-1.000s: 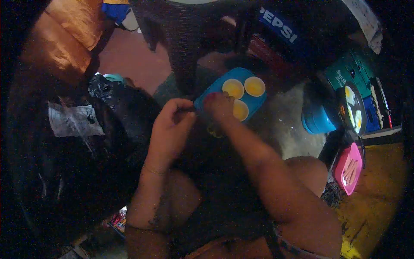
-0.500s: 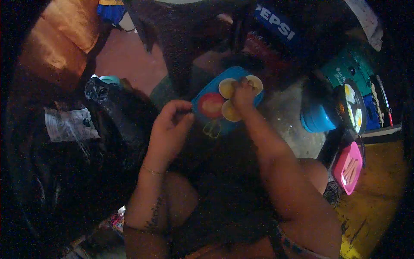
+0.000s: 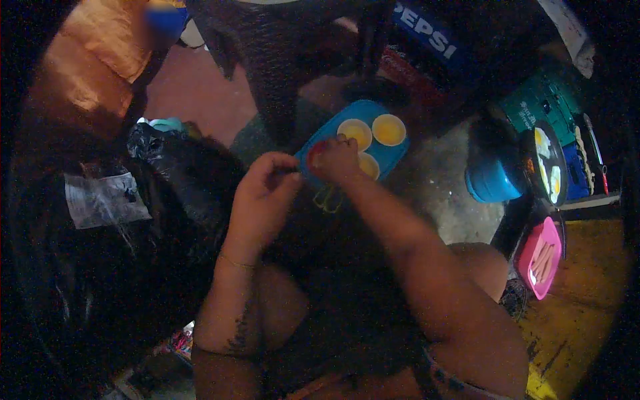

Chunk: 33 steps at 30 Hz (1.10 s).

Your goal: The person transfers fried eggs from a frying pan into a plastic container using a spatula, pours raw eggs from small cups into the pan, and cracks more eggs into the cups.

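Observation:
A blue tray (image 3: 393, 160) lies in front of my knees. On it stand three pale cups with yellow contents: a far-right cup (image 3: 389, 130), a middle cup (image 3: 355, 133) and a near cup (image 3: 369, 165), partly covered by my wrist. My right hand (image 3: 337, 162) is over a red bowl (image 3: 313, 157) at the tray's left, fingers bunched downward. Whatever it pinches is hidden. At the tray's left edge my left hand (image 3: 267, 190) closes thumb and fingers on the rim.
To the right are a blue container (image 3: 490, 180), a pan with fried eggs (image 3: 550, 167) and a pink tub (image 3: 541, 260) holding sausages. Black plastic bags (image 3: 160, 193) fill the left side. A Pepsi crate (image 3: 427, 37) stands beyond the tray, near a dark chair (image 3: 273, 73).
My right hand has moved left from the far-right cup to the red bowl, uncovering that cup. My left hand stays at the tray's edge.

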Available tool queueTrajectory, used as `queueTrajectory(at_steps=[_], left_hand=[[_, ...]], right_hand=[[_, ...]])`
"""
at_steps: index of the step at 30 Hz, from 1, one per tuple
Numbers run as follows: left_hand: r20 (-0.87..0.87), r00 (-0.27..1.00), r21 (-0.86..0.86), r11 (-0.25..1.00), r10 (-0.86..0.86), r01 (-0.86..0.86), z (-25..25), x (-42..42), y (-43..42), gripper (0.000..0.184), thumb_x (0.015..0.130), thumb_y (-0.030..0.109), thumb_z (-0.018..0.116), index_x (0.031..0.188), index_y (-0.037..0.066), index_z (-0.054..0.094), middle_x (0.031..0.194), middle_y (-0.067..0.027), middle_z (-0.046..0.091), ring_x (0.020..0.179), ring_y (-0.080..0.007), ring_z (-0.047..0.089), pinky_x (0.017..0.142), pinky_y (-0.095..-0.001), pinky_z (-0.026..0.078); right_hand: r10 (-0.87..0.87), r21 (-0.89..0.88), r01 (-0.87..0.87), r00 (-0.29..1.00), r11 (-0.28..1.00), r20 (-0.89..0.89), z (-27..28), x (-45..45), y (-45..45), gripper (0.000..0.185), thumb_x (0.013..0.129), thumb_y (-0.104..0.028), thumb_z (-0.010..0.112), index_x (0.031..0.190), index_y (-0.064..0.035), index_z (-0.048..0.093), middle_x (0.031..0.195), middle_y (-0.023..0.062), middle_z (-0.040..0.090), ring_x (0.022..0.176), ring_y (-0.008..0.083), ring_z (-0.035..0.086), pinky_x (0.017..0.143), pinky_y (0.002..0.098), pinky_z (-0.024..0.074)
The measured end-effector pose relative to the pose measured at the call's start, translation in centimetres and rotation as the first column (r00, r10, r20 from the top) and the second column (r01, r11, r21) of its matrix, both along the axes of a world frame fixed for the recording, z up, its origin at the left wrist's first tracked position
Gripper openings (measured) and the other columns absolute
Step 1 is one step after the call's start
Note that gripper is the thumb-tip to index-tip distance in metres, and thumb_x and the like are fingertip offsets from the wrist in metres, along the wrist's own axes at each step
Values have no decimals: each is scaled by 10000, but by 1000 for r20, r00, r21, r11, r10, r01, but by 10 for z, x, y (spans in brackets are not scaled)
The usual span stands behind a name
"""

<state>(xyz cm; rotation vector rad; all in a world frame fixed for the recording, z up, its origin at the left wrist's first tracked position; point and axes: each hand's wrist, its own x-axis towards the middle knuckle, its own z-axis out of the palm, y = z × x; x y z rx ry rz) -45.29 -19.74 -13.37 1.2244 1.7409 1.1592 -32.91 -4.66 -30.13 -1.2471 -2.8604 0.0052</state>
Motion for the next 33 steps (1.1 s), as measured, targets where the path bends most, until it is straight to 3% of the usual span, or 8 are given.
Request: queueTrajectory(at_steps=[2,6,8,13,19,22,25,33], left_hand=[[51,999,7,1000,4,-5,0,-1,0,200,912,67,667,1107,54,621,920,13,617,833,-71,559,766,-245,482],[-36,999,-41,999,16,-17,1,-2,-1,197,923,77,660,1114,53,616,898,22,617,819,-65,556,746,-241,477],[11,1000,-34,999,17,-16,1,-2,1,195,927,81,656,1115,55,614,890,26,617,810,-63,554,731,-239,474],[67,998,-66,998,16,-11,2,3,5,197,925,82,656,1115,55,614,890,18,618,805,-63,554,721,-237,470],[21,1000,1,1000,7,-7,-3,6,4,201,922,80,660,1117,54,613,894,21,617,805,-63,554,718,-236,470],[3,1000,17,1000,0,0,-5,6,7,206,920,80,662,1119,52,614,904,22,614,801,-63,550,717,-239,473],[16,1000,-30,999,-11,12,-9,3,10,208,917,79,666,1118,53,618,916,20,613,801,-64,547,722,-244,478],[-53,999,-39,999,-2,0,-3,9,10,200,910,74,672,1105,64,631,896,29,610,793,-56,543,712,-242,476]], right_hand=[[-170,-101,174,984,980,52,27,-8,1,315,765,-434,669,876,-153,759,978,114,687,975,309,644,790,519,474],[-232,172,275,945,946,-232,-7,21,36,268,757,-368,692,872,-134,754,884,108,703,870,295,680,702,488,512],[-537,235,571,820,786,-198,-53,32,76,252,779,-346,686,895,-133,751,957,108,704,909,288,678,736,477,531],[-650,183,641,760,746,-9,-23,99,101,275,810,-339,671,970,-130,752,1173,84,646,1080,304,623,828,484,534],[-507,372,496,859,785,-77,-54,124,109,317,778,-322,679,1036,-149,740,1181,81,642,1130,321,581,832,537,498],[-427,129,429,903,894,-44,-21,88,91,334,741,-310,676,1034,-164,740,1155,91,646,1102,309,575,864,537,462],[-36,302,93,981,949,-189,-57,54,74,323,727,-335,669,999,-181,750,1082,92,660,1046,288,584,896,517,430],[56,50,-54,997,997,-45,-48,0,13,254,732,-378,693,871,-179,769,1043,78,685,1044,279,617,846,500,457]])
